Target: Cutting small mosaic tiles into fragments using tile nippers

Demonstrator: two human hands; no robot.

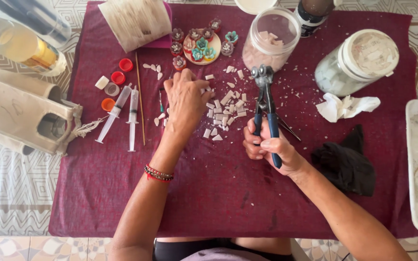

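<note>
Right hand [269, 145] nearest the camera — fingers clamped on the blue handles of wheeled nippers [265, 104], head pointing away. Left hand [186, 99] lies palm-down, fingers together, on pale tile chips [226, 113] scattered across the maroon cloth [209, 193] covering the desk — syringes [124, 113] left of it.

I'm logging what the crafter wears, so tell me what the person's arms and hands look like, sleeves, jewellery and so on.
Both arms are bare, with no sleeves in view and no gloves. The left hand has a bracelet at the wrist, made of dark beads with red strands. The right hand shows no bracelet or watch. I can't make out any rings.
</note>
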